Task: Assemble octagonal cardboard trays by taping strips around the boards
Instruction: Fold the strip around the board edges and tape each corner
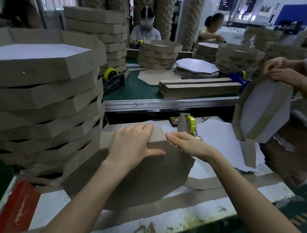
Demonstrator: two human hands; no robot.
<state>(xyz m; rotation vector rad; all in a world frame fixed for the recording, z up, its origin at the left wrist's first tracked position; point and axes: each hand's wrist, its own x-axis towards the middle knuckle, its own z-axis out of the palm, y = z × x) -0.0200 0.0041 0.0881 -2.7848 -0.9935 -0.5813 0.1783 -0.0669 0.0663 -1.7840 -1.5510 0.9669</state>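
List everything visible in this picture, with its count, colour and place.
octagonal board: one, brown, on the near table, under both hands
cardboard strip: one, brown, upright along the board's far edge
loose strips: at least two, brown, flat before the board
tape dispenser: one, yellow-green roll, behind the board
finished trays: tall stack, brown, left
white sheets: several, right of the board
conveyor belt: one, green, beyond the table
black dispenser: one, yellow roll, on the belt's left
strip bundle: one, brown, on the belt
coworker's tray: one, white and brown, held at right
left hand: one, fingers over the strip, thumb on the board
right hand: one, fingers straight, at the strip's right end
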